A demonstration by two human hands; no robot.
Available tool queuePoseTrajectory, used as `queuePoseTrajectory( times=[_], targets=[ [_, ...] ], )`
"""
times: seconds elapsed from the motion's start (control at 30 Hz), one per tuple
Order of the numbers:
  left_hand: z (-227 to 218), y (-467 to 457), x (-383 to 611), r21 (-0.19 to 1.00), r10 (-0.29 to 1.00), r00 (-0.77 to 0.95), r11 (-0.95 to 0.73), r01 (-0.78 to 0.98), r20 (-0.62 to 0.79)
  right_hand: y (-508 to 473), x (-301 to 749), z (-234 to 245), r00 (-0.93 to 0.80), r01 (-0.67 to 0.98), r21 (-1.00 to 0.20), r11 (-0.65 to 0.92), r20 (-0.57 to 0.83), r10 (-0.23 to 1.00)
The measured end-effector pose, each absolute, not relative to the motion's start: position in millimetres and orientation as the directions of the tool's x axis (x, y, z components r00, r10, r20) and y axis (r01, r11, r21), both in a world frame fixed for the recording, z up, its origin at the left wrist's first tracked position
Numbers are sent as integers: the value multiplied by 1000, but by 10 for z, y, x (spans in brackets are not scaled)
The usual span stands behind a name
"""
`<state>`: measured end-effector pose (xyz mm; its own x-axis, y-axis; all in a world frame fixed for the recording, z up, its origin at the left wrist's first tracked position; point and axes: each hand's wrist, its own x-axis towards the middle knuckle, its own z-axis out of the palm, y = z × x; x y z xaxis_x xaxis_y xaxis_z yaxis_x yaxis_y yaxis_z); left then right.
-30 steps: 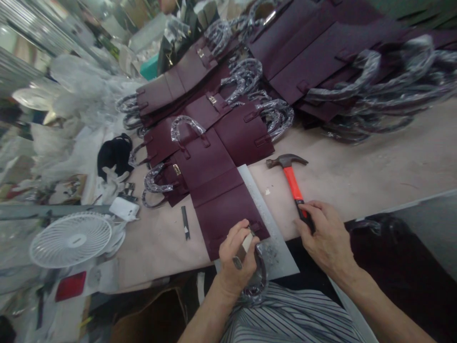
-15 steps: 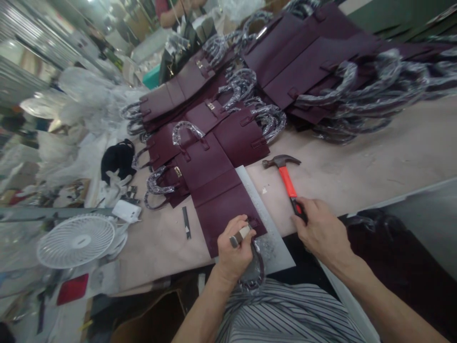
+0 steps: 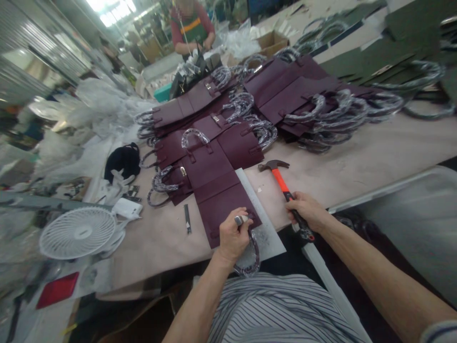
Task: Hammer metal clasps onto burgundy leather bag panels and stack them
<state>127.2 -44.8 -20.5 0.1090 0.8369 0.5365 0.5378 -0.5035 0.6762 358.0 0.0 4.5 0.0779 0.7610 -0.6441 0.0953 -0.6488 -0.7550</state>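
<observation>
My left hand [image 3: 233, 238] is closed around a short metal punch [image 3: 241, 219] with a pale wrapped shank, near the handle end of a dark burgundy bag panel [image 3: 224, 204]. The punch's tip is hidden by my fingers. A plastic-wrapped handle [image 3: 255, 257] hangs from the panel toward my lap. Under the panel's right side lies a pale board [image 3: 262, 224]. My right hand [image 3: 304, 209] is wrapped round the black grip of a claw hammer [image 3: 280, 180] with an orange-red neck. Its head points away from me, low over the table, right of the panel.
Burgundy bags [image 3: 285, 90] with wrapped handles are stacked behind, green ones [image 3: 385, 62] at the far right. A utility knife [image 3: 187, 219], white fan [image 3: 78, 232] and black cloth [image 3: 122, 162] lie left. Another person [image 3: 193, 31] stands across the table.
My right hand now grips the hammer farther up the handle, so its butt end shows below the hand. The left hand stays at the panel with the punch. My view has tilted upward.
</observation>
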Motion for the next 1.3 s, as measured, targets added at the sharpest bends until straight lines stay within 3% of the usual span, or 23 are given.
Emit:
queuePoseTrajectory(
  times=[0.27,0.5,0.7,0.8,0.9,0.97,1.03,1.2,1.3],
  targets=[
    [-231,-445,1263,678,840,118,-502,537,529,-27,3567,-55,113,-19,-771,-637,-634,765],
    [-151,-430,1309,712,875,118,-454,535,470,1,3651,26,-46,-141,-744,-653,-654,755],
    [-131,-429,1307,717,893,142,-431,548,428,70,3564,166,-35,-87,-766,-637,-637,770],
    [-139,-432,1303,729,897,133,-423,539,422,-19,3532,387,43,-11,-831,-557,-557,830],
    [-129,-436,1314,744,904,120,-408,528,411,-213,3635,788,71,259,-933,-251,-240,968],
    [-111,-438,1324,748,910,123,-397,532,396,-373,3741,1068,-15,520,-852,57,58,998],
    [-95,-437,1333,750,915,123,-387,536,384,-528,3829,1250,-142,666,-698,263,228,963],
    [-103,-434,1334,732,926,123,-358,580,356,-755,3929,1208,-427,757,-353,550,370,825],
    [-118,-432,1329,727,923,120,-363,582,366,-794,3928,1280,-483,766,-248,593,386,786]
  ],
)
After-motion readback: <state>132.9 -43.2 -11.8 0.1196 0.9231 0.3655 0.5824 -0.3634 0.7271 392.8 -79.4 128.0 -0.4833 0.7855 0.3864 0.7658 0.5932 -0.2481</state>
